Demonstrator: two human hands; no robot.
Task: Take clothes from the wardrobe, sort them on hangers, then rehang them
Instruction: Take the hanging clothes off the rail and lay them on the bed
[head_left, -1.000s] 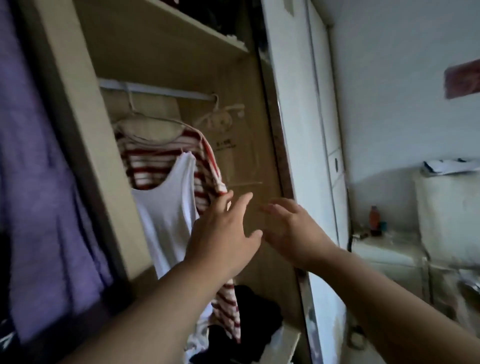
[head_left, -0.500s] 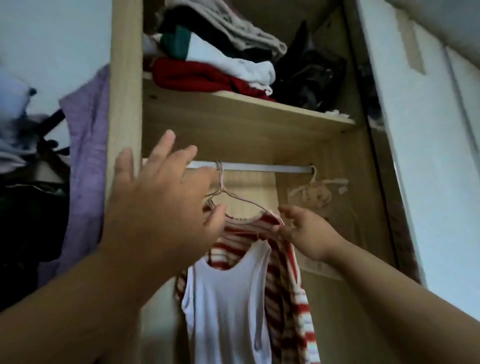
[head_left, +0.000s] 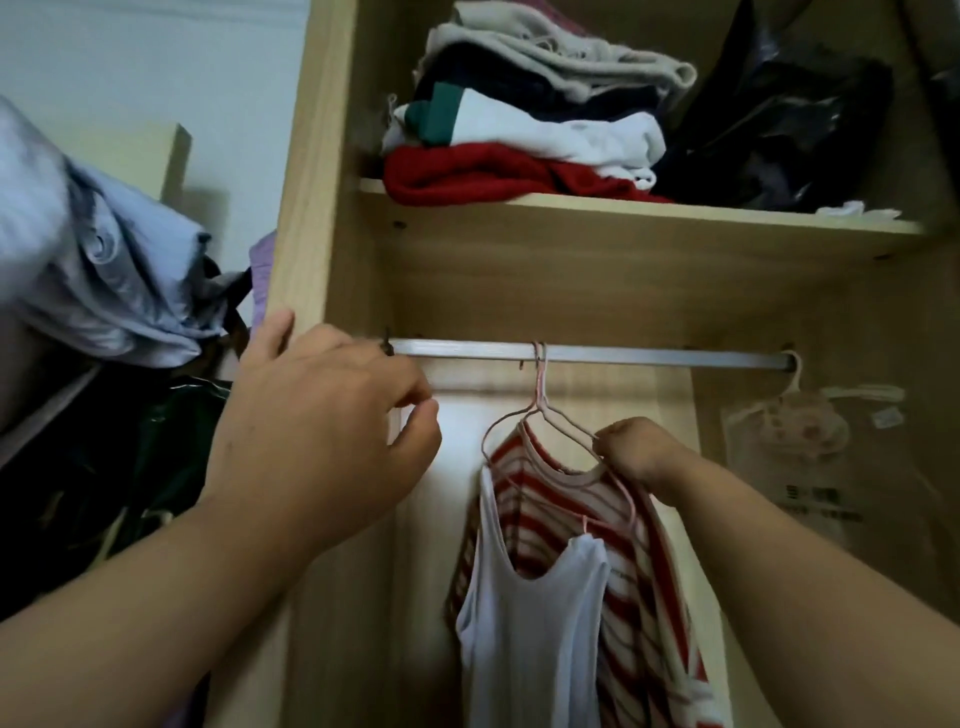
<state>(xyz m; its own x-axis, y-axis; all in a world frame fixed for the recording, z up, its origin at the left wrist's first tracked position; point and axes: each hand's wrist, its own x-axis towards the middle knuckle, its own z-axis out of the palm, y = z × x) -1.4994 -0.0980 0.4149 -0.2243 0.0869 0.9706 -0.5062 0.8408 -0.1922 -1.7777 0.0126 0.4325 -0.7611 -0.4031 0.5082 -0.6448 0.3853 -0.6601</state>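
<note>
A pink wire hanger (head_left: 540, 410) hangs from the metal rail (head_left: 597, 356) inside the wooden wardrobe. On it are a red-and-white striped top (head_left: 639, 551) and, in front, a white tank top (head_left: 524, 623). My right hand (head_left: 636, 452) grips the hanger's right shoulder at the striped collar. My left hand (head_left: 322, 431) is raised by the rail's left end, fingers loosely curled, thumb near fingertips, holding nothing I can see.
Folded clothes (head_left: 524, 114) and a black bag (head_left: 779, 124) fill the shelf (head_left: 623, 208) above the rail. An empty white hanger with a clear bag (head_left: 795, 421) hangs at the rail's right end. Light blue and dark garments (head_left: 93, 249) pile up left of the wardrobe side panel (head_left: 306, 208).
My view has tilted up from the lower wardrobe to the rail and shelf. My right hand has closed on the hanger's shoulder. My left hand has risen and curled its fingers near the rail.
</note>
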